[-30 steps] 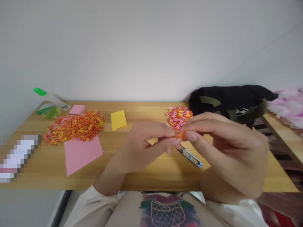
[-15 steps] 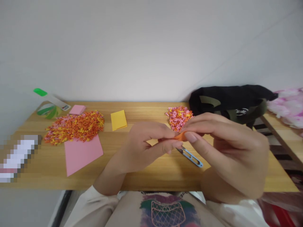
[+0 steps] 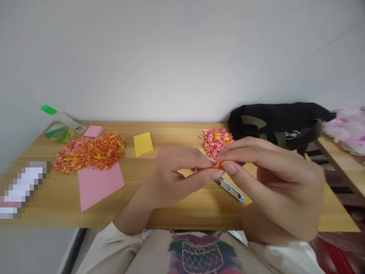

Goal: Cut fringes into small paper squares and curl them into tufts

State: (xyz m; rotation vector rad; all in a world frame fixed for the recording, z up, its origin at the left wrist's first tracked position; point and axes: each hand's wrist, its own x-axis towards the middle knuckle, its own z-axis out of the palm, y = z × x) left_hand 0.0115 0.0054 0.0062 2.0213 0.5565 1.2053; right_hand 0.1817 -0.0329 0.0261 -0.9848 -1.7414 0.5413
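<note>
Black bag point(image 3: 273, 116) at far right of table point(image 3: 188, 215), near wall point(image 3: 182, 61), white lettering on front. Fluffy pink-and-white bundle point(image 3: 348, 127) farther right, above second wooden surface point(image 3: 349, 167). Far left: green ring point(image 3: 54, 133), white stick point(image 3: 67, 121) with green end just beside it. Near left: pale oblong point(image 3: 24, 190), pixelated. Near right, below table: red item point(image 3: 338, 257).

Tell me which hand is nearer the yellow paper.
Left. The left hand is close, right of the yellow paper; the right hand is farther off, also to its right.
</note>
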